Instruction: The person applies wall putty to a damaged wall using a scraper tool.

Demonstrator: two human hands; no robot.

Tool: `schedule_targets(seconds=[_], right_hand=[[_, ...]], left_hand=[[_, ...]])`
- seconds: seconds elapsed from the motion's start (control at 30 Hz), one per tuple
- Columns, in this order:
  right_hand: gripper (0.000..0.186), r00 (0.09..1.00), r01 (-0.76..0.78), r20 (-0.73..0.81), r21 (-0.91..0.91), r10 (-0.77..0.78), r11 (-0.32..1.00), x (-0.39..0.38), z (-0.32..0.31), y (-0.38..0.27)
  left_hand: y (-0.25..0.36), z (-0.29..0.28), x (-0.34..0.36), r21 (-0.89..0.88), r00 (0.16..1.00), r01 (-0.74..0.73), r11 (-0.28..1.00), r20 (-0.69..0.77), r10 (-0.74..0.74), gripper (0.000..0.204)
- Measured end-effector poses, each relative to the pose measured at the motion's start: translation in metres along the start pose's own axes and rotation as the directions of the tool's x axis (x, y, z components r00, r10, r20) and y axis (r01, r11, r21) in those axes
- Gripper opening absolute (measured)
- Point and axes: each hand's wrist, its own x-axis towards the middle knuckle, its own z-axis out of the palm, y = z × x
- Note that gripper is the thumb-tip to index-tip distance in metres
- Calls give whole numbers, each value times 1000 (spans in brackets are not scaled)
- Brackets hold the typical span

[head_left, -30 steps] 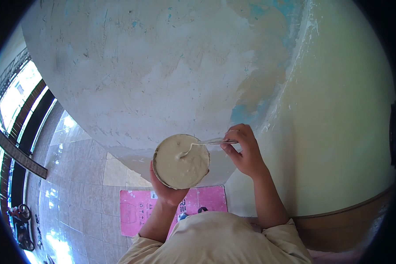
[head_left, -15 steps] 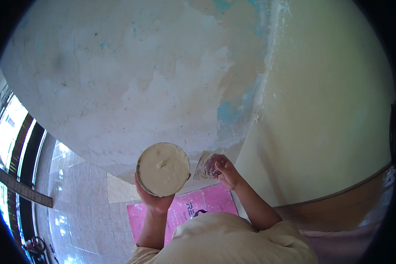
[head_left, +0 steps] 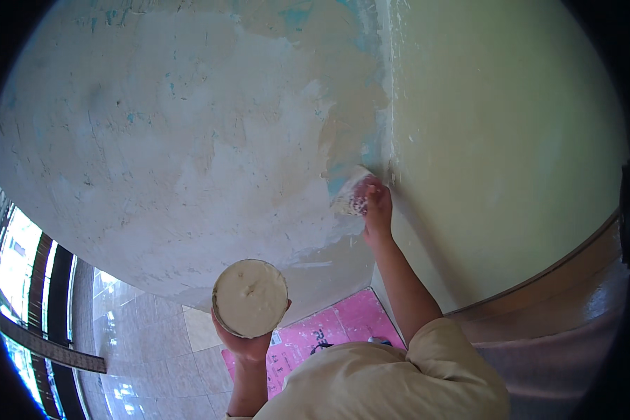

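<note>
My left hand (head_left: pixel 243 346) is wrapped around a round tub of cream-coloured putty (head_left: pixel 250 297), held out before my body. The putty has a small raised lump near its middle. In my right hand (head_left: pixel 378 210) is a putty knife (head_left: pixel 357 192) with a reddish handle and a broad, smeared blade. It is up at the wall (head_left: pixel 224 154), close to the corner and over a blue patch. That wall carries uneven beige and whitish filler, with bits of blue paint showing. Whether the blade's whole edge touches the wall I cannot tell.
A smooth pale yellow-green wall (head_left: pixel 497 161) meets the patched wall at the corner on the right. On the tiled floor (head_left: pixel 147 329) below lies a pink sheet (head_left: pixel 357 315) with white specks. A brown ledge (head_left: pixel 539 287) runs along the lower right; bright openings stand at far left.
My right hand has lifted the putty knife from beside the tub up to the wall near the corner. The tub sits lower in view, and the view has shifted.
</note>
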Motion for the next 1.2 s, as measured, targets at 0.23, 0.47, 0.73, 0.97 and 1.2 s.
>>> schedule_targets(seconds=[0.23,0.47,0.73,0.97,1.2], right_hand=[[38,995,-99,16,149,98,984,-37,-2,-9],[38,978,186,171,-482,-117,856,-17,12,-8],[30,1000,-10,4,110,9,994,-26,4,-9],[28,979,99,-176,-55,-108,994,-16,11,0],[32,970,-224,-22,315,243,922,-53,9,-26]], left_hand=[[18,-27,-6,721,945,-328,610,262,198,58],[10,-7,-3,371,990,-121,921,109,86,60],[12,-7,-2,158,998,-8,987,56,-1,64],[8,-6,-1,281,995,-46,959,102,18,64],[3,-8,-4,816,937,-349,461,318,145,64]])
